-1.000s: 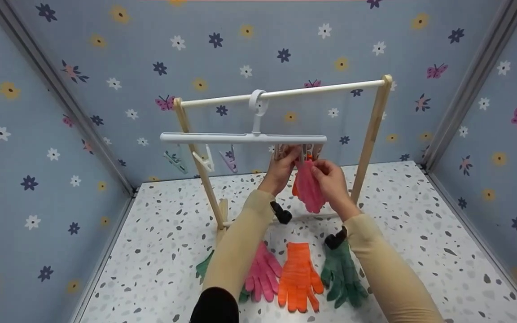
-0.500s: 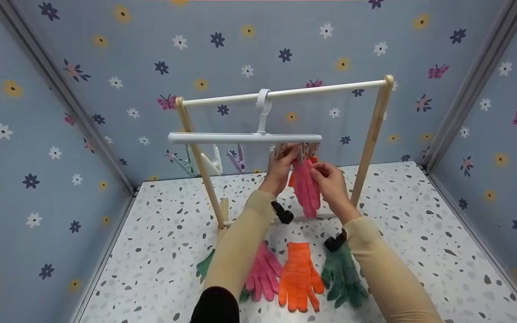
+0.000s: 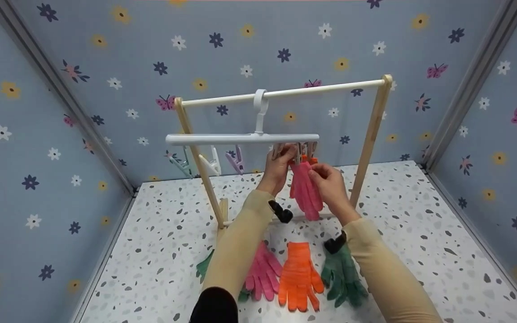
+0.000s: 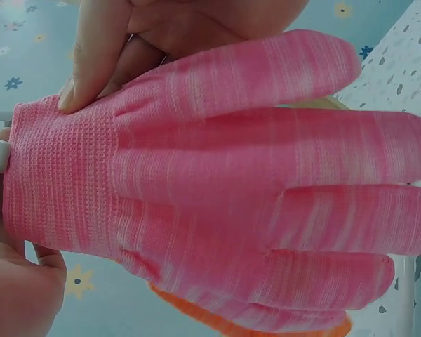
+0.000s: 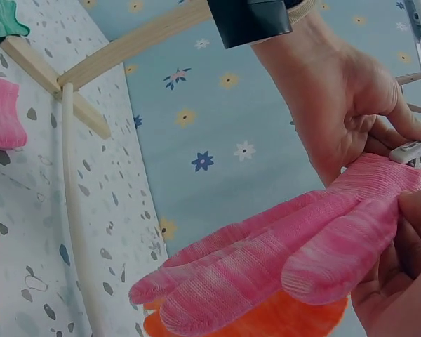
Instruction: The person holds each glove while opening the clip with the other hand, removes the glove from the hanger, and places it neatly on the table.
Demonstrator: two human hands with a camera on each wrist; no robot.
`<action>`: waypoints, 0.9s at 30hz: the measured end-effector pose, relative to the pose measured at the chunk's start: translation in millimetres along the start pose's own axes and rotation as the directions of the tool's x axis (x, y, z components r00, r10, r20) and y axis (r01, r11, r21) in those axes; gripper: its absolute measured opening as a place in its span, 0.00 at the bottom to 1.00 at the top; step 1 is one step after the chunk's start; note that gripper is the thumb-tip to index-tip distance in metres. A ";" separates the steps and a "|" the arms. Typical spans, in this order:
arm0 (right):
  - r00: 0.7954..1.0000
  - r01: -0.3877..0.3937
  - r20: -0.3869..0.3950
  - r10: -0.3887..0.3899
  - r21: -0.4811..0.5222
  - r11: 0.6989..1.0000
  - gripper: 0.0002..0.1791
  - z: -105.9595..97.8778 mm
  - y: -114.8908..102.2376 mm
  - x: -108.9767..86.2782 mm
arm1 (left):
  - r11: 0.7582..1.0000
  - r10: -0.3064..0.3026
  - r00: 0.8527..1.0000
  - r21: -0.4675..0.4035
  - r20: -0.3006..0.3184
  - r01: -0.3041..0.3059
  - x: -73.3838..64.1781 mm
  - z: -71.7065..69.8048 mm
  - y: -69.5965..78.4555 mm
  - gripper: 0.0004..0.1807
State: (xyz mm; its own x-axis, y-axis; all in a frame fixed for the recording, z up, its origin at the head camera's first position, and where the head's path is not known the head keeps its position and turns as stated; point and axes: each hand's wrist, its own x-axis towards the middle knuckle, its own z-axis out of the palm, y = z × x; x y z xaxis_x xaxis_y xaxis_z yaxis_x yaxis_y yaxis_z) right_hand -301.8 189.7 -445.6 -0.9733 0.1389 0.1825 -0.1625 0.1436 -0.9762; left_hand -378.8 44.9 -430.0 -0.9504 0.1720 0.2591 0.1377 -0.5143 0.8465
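Note:
A pink knitted glove (image 3: 305,190) hangs fingers down below the white hanger (image 3: 240,139). My right hand (image 3: 330,181) pinches the side of its cuff between thumb and fingers. At the top of the cuff, my left hand (image 3: 278,166) holds a clip (image 5: 411,150), its thumb on the clip and its other fingers curled behind the cuff. The clip sits at the cuff's edge; whether its jaws bite the fabric is hard to tell. Behind the pink glove hangs an orange glove (image 5: 266,316), mostly hidden.
The hanger hooks over the white rod (image 3: 326,88) of a wooden rack (image 3: 370,139). Green, white and purple clips (image 3: 236,160) dangle at its left. On the speckled table lie a pink glove (image 3: 263,273), an orange glove (image 3: 300,276) and green gloves (image 3: 341,276), partly under my forearms.
The hanger has swung slightly and its right end has shifted a little left. The pink glove has turned and hangs slightly lower. Both hands keep their hold.

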 end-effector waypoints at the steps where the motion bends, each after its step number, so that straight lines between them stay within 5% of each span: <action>1: 1.000 0.003 0.001 -0.003 0.005 1.000 0.11 -0.1 -0.1 -0.1 | 1.000 0.005 1.000 0.002 0.001 -0.005 0.2 0.0 -0.2 0.04; 27: 1.000 0.018 0.012 -0.018 0.007 1.000 0.11 1.6 3.8 -8.3 | 0.998 -0.003 0.999 -0.059 -0.041 0.001 -0.3 4.4 -0.1 0.05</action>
State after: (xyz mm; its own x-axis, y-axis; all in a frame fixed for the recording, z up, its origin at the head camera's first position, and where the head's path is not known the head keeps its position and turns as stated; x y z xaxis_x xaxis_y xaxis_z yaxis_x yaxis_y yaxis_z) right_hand -294.6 187.5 -451.0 -0.9721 0.1242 0.1990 -0.1815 0.1394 -0.9735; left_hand -377.3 48.6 -428.1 -0.9615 0.1392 0.2370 0.1202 -0.5624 0.8181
